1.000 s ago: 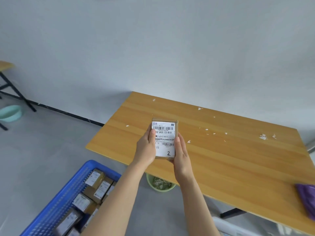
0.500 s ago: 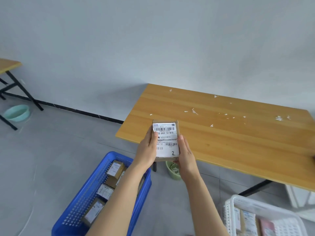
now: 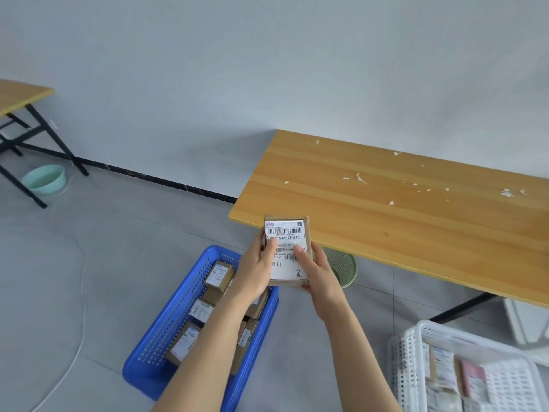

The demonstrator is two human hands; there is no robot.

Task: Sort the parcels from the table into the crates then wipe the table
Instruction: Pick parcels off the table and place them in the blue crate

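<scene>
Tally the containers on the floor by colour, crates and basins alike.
Blue crate: 1
White crate: 1
Green mesh bin: 1
Teal basin: 1
Total: 4

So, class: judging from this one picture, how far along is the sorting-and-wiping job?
Done: parcels already lie in the blue crate and the white crate, and no parcels show on the visible part of the table. In hand: the left hand and right hand hold one labelled parcel. Left: crate that parcel, then wipe off the white scraps.
</scene>
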